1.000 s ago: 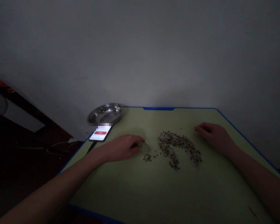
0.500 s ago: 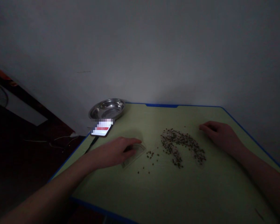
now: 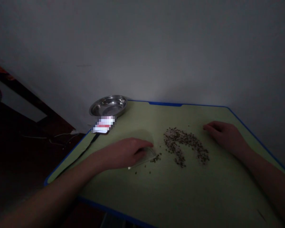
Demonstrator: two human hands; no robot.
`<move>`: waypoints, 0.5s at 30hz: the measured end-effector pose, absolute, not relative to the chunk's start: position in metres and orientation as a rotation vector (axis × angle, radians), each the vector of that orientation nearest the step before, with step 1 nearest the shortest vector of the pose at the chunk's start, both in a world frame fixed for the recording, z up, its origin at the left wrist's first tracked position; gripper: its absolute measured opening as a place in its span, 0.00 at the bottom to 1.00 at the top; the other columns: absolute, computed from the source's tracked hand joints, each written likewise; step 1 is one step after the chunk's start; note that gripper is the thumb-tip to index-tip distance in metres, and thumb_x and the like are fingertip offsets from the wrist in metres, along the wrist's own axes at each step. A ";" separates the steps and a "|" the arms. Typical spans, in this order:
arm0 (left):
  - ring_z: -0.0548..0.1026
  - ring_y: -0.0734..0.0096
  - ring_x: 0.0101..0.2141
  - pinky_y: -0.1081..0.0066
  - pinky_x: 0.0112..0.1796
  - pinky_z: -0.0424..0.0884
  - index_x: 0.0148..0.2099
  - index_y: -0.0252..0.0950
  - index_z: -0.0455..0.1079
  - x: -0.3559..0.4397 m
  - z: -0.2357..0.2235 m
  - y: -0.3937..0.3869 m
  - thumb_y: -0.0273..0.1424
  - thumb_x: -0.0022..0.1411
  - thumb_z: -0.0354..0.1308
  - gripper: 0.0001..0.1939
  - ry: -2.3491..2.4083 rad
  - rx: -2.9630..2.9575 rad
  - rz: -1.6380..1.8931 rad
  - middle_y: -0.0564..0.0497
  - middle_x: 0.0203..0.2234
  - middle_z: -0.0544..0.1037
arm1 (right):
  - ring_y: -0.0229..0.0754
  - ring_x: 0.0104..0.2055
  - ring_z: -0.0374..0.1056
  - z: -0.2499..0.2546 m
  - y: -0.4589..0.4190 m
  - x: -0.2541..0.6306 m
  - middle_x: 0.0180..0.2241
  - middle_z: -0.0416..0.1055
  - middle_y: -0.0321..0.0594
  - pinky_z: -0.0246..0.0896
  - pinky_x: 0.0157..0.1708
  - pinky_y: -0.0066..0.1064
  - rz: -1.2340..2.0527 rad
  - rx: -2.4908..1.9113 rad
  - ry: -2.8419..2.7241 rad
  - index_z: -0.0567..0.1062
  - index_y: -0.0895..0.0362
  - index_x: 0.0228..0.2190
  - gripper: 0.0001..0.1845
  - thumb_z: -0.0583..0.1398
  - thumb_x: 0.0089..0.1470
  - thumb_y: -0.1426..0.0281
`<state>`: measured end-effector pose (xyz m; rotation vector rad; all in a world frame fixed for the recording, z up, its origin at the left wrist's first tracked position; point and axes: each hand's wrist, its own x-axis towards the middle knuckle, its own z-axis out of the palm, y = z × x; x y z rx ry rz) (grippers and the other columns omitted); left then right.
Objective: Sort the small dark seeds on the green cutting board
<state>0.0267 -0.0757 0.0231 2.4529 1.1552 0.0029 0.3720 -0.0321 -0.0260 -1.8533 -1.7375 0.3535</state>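
My left hand (image 3: 127,153) is closed on a clear plastic set square (image 3: 148,155), held low on the table with its edge against a few small dark beans (image 3: 156,158). Its exact outline is partly hidden under my fingers. To the right lies an arch-shaped spread of dark beans mixed with pale grains (image 3: 180,139). My right hand (image 3: 224,134) rests beyond the spread's right side, fingers curled and thumb near the fingertips, with nothing visible in it. It does not touch the beans.
The pale green table (image 3: 204,190) has a blue rim and stands against a grey wall (image 3: 156,47). A steel bowl (image 3: 109,106) sits at the back left corner. Before it lies a lit phone (image 3: 103,125) with a dark cable (image 3: 82,152) running along the left edge.
My left hand has moved right with the set square, pushing the loose beans closer together toward the larger spread. My right hand stays in place. The view has shifted slightly.
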 end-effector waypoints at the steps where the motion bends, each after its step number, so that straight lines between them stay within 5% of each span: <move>1: 0.74 0.66 0.46 0.67 0.47 0.67 0.56 0.39 0.67 0.026 0.025 -0.077 0.33 0.66 0.46 0.19 1.147 2.443 0.002 0.48 0.48 0.77 | 0.46 0.24 0.66 -0.026 -0.032 0.372 0.20 0.72 0.40 0.55 0.25 0.35 0.352 -1.858 -1.743 0.74 0.54 0.22 0.18 0.54 0.46 0.55; 15: 0.76 0.65 0.38 0.69 0.37 0.68 0.54 0.42 0.68 -0.012 0.027 -0.119 0.37 0.64 0.47 0.18 1.442 2.215 0.044 0.48 0.41 0.78 | 0.51 0.24 0.68 -0.027 -0.033 0.373 0.20 0.73 0.41 0.55 0.24 0.38 0.337 -1.884 -1.766 0.74 0.51 0.21 0.16 0.54 0.47 0.55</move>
